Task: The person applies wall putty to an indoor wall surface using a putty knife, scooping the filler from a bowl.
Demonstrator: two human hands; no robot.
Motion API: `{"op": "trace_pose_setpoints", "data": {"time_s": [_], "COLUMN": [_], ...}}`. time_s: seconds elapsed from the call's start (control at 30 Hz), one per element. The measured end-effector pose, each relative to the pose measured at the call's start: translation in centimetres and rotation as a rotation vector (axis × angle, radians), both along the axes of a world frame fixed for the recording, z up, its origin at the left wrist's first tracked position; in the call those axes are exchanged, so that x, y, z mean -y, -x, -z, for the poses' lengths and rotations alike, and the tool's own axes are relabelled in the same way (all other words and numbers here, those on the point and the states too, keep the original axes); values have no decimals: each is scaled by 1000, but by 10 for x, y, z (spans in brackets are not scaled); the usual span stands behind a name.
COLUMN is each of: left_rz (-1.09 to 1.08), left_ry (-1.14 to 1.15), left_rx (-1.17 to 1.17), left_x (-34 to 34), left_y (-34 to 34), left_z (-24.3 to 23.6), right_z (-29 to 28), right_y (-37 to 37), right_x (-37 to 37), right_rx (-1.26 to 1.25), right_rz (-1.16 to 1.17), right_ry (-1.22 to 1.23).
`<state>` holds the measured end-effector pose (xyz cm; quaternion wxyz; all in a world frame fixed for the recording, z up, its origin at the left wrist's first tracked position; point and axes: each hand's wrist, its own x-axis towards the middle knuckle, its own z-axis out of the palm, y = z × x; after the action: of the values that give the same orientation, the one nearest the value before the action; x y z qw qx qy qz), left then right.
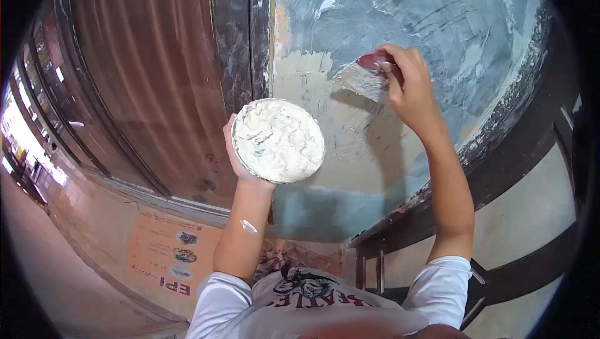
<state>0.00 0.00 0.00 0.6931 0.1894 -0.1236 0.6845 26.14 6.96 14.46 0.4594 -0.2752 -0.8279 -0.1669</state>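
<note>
My left hand (232,151) holds up a round container of white putty (278,142), its fingers wrapped around the side and underneath. The putty is thick, with a ridged, scooped surface. To the right, my right hand (409,86) grips a putty knife (365,79) by its red handle. Its wide blade, smeared with putty, lies at or very near the wall (350,151); exact contact cannot be made out. Around and below the blade, the wall has a beige-grey coat, while blue-grey paint with white streaks shows above. A white smear marks my left forearm.
Left of the wall stands a dark wooden post (234,39) beside brown corrugated sheeting (150,76). Dark-framed panels (525,182) stand at the right. An orange poster (165,254) with pictures of food is at the lower left. Bright daylight enters at the far left.
</note>
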Motion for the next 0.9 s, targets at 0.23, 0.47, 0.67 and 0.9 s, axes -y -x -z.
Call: {"op": "trace_pose_setpoints", "data": {"time_s": [0.23,0.47,0.67,0.9], "left_rz": [-118,-184,-195,-230], "left_ry": [74,96,152,123], "left_rx": [-30,-75,-69,-48], "left_x": [2,3,6,8], "left_y": [0,9,11,16], "left_z": [2,7,3,3], "right_z": [3,-3,4,-9], "right_y": [10,11,9,6], "right_x": [-23,-38,-37,-41], "right_rx": [53,12,5,-32], "right_rz": [49,87,35,80], "right_ry": [-54,-139,-42,-145]}}
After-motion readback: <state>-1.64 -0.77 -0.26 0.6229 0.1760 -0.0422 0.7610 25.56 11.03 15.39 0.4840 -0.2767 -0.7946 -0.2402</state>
